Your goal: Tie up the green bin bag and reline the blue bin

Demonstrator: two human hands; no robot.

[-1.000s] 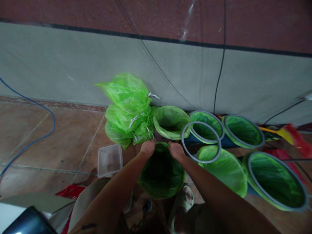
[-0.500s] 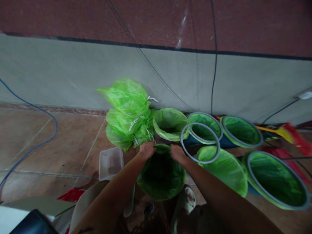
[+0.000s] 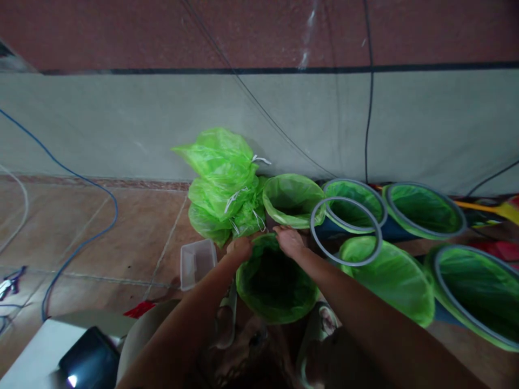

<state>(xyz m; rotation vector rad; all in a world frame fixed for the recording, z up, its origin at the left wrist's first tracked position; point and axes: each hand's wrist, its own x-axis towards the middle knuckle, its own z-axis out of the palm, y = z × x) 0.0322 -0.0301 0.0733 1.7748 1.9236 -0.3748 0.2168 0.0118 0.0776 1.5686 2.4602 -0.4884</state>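
Observation:
A bin lined with a green trash bag (image 3: pixel 279 302) stands between my feet, its dark inside facing up at me. My left hand (image 3: pixel 242 246) is closed on the bag's edge at the far left of the rim; its fingertips are mostly hidden. On the far right side of the rim, my right hand (image 3: pixel 288 240) is closed on the same bag, fingers curled over the edge. Just beyond my hands is another bin with a loose green liner (image 3: pixel 294 194). A grey ring (image 3: pixel 377 254) leans over the lined bins to the right.
Tied green bags (image 3: pixel 223 173) are heaped against the wall. A clear plastic tub (image 3: pixel 198 265) sits left of my bin. More lined bins (image 3: pixel 424 210) stand at right, some with grey rings. A blue cable (image 3: pixel 115 208) crosses the floor; a dark device (image 3: pixel 90 359) is at lower left.
My right hand has shifted left along the far rim, nearer my left hand. The whole view has swung slightly left, so the bins appear farther right.

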